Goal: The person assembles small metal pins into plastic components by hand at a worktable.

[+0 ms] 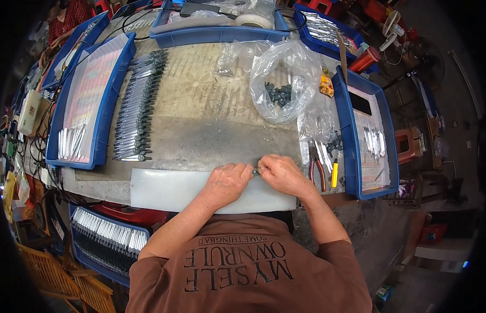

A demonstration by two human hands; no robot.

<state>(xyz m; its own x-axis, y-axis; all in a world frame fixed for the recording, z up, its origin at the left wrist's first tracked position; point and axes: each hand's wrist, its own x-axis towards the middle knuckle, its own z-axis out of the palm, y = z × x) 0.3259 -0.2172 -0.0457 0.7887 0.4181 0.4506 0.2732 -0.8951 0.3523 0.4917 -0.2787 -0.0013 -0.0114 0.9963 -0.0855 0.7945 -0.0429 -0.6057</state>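
Observation:
My left hand (230,182) and my right hand (282,175) are closed in pinches close together, over a pale board (170,188) at the near table edge. Between the fingertips shows a small dark grey part (255,171), mostly hidden by the fingers. Beyond the hands, a clear plastic bag (264,101) stands open with small black pieces (278,94) inside. To the right of my right hand lie red-handled pliers (317,175) and a yellow-handled screwdriver (334,175). Over on the left, slim silver rods with dark ends (133,112) lie side by side in a long row.
A blue tray (116,68) with silver rods lines the table's left side; another blue tray (352,151) holds rods and a dark phone (360,104) at right. A third blue tray (217,36) stands at the back. Below the table at left, a tray is packed with rods (110,235).

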